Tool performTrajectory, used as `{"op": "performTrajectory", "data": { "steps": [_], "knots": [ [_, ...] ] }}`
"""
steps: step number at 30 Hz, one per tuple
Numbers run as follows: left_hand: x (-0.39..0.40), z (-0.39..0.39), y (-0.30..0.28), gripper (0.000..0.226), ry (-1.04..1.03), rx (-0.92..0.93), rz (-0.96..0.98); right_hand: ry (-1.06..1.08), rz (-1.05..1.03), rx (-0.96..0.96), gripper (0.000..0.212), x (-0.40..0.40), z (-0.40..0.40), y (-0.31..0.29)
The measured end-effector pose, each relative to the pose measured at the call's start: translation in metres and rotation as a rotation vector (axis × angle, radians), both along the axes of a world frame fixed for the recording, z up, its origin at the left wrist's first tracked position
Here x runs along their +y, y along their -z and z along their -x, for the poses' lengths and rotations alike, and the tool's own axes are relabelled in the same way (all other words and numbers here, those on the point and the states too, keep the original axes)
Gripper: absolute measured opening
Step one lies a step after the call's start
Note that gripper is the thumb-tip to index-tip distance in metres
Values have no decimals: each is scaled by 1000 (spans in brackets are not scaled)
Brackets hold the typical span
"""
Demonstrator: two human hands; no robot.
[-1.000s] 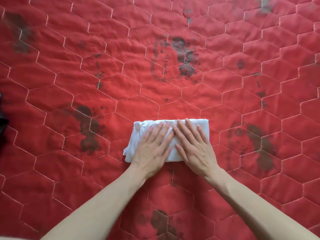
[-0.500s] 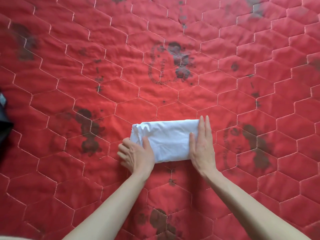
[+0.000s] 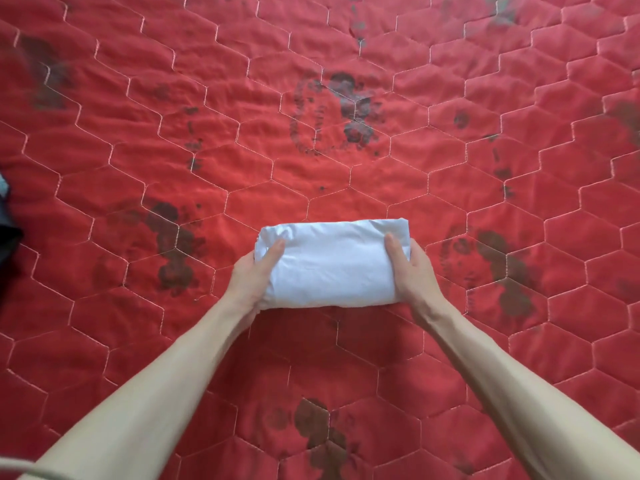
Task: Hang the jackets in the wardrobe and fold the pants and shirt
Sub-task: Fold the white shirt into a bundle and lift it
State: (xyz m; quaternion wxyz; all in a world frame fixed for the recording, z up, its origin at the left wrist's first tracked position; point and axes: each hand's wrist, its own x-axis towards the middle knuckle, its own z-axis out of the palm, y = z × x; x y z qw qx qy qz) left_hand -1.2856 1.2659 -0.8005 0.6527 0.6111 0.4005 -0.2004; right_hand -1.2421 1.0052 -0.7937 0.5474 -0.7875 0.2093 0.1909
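A white garment (image 3: pixel 332 263), folded into a compact rectangular bundle, sits in the middle of the view over a red quilted bedspread (image 3: pixel 311 161). My left hand (image 3: pixel 254 277) grips its left end, thumb on top and fingers underneath. My right hand (image 3: pixel 412 271) grips its right end the same way. The bundle looks held between both hands; whether it still touches the spread I cannot tell.
The red spread with hexagon stitching and dark printed patches fills the whole view. A dark piece of clothing (image 3: pixel 7 233) shows at the left edge, mostly cut off.
Both hands went from pressing flat on top of the white bundle to its two ends, then closed around them. The bundle now looks slightly raised and closer to me.
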Motion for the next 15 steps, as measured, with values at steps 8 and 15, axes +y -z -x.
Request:
{"op": "performTrajectory", "data": {
  "steps": [8,15],
  "knots": [
    [-16,-1,-73,64,-72,-38,401,123,-203,17,80,-9,-2,-69],
    [-30,18,-223,58,-127,-198,300,53,-248,-32,36,-29,7,-221]
  ]
}}
